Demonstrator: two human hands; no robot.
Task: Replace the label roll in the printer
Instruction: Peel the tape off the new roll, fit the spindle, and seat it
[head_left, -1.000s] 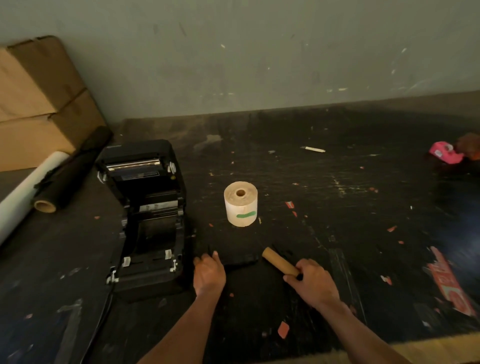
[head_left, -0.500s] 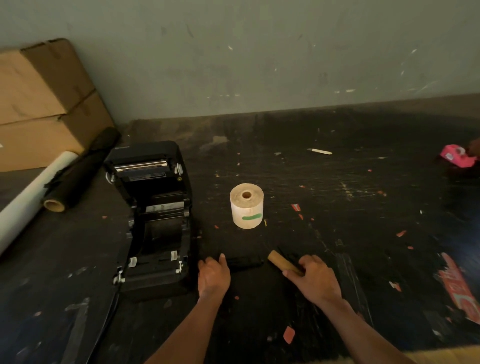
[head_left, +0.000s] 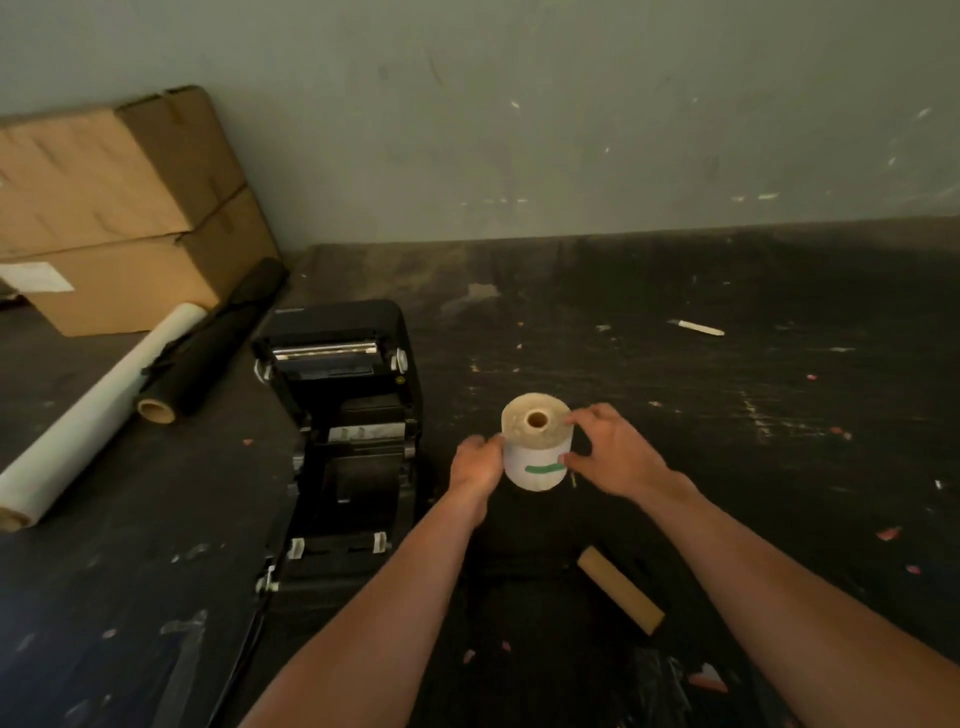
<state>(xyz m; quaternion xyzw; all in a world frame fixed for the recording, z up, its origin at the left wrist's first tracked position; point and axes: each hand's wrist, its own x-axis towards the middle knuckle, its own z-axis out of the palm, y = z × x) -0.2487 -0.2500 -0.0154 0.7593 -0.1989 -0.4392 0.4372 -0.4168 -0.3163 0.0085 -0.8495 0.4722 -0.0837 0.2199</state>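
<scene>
A white label roll (head_left: 536, 457) with a green mark stands upright on the dark table, core hole up. My left hand (head_left: 475, 465) grips its left side. My right hand (head_left: 613, 454) pinches its right side, fingers on the top rim and thumb lower down. The black label printer (head_left: 345, 431) sits open to the left of the roll, its roll bay showing no roll inside. A bare brown cardboard core (head_left: 621, 590) lies flat on the table between my forearms, with neither hand on it.
Two stacked cardboard boxes (head_left: 119, 208) stand at the back left. A white roll (head_left: 93, 415) and a black roll (head_left: 208, 343) lie beside the printer's left. A white stick (head_left: 696, 327) lies far right. Paper scraps litter the dark table (head_left: 753, 467).
My right hand let go of the brown core, which now lies on the table. Both hands moved forward from the table's near part and took hold of the label roll.
</scene>
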